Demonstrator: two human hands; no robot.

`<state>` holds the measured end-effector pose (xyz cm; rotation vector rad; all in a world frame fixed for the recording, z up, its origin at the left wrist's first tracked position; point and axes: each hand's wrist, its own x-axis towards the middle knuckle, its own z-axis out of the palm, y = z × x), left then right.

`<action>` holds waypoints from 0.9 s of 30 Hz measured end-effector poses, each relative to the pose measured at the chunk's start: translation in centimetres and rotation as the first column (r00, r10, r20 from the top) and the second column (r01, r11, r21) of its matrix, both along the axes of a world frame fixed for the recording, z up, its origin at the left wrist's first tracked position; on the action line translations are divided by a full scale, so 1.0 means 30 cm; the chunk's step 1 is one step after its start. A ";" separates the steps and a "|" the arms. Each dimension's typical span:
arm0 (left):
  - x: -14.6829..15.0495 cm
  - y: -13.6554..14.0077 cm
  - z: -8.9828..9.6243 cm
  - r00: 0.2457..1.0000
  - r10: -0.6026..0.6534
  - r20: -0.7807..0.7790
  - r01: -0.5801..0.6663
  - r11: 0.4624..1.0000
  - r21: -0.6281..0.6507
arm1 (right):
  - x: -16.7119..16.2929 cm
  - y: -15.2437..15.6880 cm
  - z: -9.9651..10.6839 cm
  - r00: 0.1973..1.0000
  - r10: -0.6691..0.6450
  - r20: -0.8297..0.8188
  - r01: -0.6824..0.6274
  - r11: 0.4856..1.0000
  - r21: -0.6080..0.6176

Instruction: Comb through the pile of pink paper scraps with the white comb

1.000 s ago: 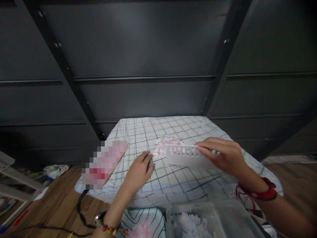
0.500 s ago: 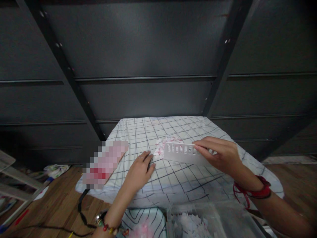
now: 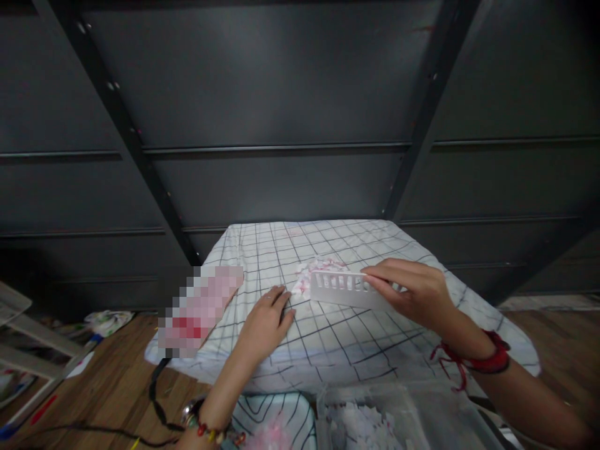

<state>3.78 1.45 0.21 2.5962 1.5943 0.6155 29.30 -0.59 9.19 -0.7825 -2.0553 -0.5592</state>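
Observation:
My right hand (image 3: 415, 292) pinches the top edge of a white slotted plastic piece (image 3: 335, 292), which stands on its long side on the checked cloth. A row of upright slots runs along its upper part; my fingers cover its right end. Just behind it lies a small heap of white and pink paper scraps (image 3: 304, 279), partly hidden by the plastic. My left hand (image 3: 268, 319) rests palm down on the cloth, fingers stretched out, its fingertips close to the left side of the heap. Nothing shows in that hand.
The white checked cloth (image 3: 262, 250) covers a low table against a dark panelled wall (image 3: 281, 187). A blurred-out pink item (image 3: 206, 309) with a black cord lies at left. In front are a clear plastic box (image 3: 360, 425) with white scraps and a striped tray (image 3: 300, 412) with pink stuff.
My right wrist has shifted slightly left, and the white slotted piece has barely moved. My left hand stays in place.

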 end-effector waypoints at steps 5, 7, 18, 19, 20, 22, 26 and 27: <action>-0.002 0.001 -0.001 1.000 -0.013 -0.003 0.013 1.000 0.012 | 0.015 -0.013 -0.015 1.000 0.012 0.024 -0.010 0.997 -0.081; -0.002 0.002 -0.001 1.000 -0.010 -0.007 0.010 1.000 0.008 | 0.025 -0.023 -0.013 0.999 0.039 0.002 -0.038 0.991 -0.129; -0.002 0.002 -0.002 1.000 -0.010 -0.010 0.010 1.000 0.001 | 0.053 -0.049 -0.034 1.000 0.005 -0.013 -0.007 0.987 -0.162; -0.002 0.002 -0.001 1.000 -0.010 -0.009 0.010 1.000 0.002 | 0.056 -0.055 -0.037 1.000 0.004 -0.029 -0.008 0.987 -0.159; -0.001 0.003 -0.001 1.000 -0.009 -0.007 0.009 1.000 0.003 | 0.059 -0.062 -0.040 0.999 -0.003 -0.045 -0.004 0.989 -0.149; -0.002 0.003 -0.002 1.000 -0.011 -0.004 0.011 1.000 0.004 | 0.069 -0.078 -0.043 0.996 -0.038 -0.076 0.030 0.994 -0.109; -0.005 0.007 -0.008 1.000 -0.022 0.011 0.022 1.000 0.009 | 0.093 -0.112 -0.054 0.993 -0.109 -0.042 0.110 0.994 0.016; -0.005 0.008 -0.010 1.000 -0.025 0.017 0.025 1.000 0.010 | 0.096 -0.120 -0.060 0.993 -0.115 -0.014 0.116 0.992 0.053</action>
